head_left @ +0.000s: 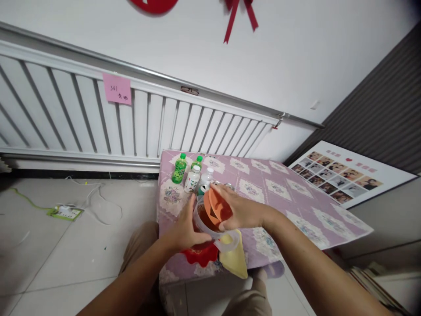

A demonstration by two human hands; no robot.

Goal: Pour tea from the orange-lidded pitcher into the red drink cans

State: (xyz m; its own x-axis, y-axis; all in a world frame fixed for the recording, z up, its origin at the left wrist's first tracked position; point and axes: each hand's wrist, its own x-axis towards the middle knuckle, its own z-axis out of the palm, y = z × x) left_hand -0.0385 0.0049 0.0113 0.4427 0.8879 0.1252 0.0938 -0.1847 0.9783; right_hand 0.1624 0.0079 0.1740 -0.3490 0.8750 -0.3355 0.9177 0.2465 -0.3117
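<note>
My left hand (187, 228) is wrapped around the side of a clear plastic pitcher (210, 231) with reddish-brown liquid inside. Its pale handle (234, 242) points toward the lower right. In my right hand (235, 206) is an orange lid (212, 204), tilted over the pitcher's open mouth; I cannot tell whether it touches the rim. Part of a red scalloped dish (203, 258) shows under and in front of the pitcher. Beside it lies a yellow item (235, 259), cloth-like or a tray, hanging near the table's front edge.
Behind the pitcher stand a green-capped bottle (179, 169), another green-capped bottle (197, 162), a white bottle (192, 179) and a clear white-capped bottle (208, 176). A flowered cloth (253, 188) covers the table. A radiator (144, 123) runs along the wall; a power strip (66, 212) lies on the floor.
</note>
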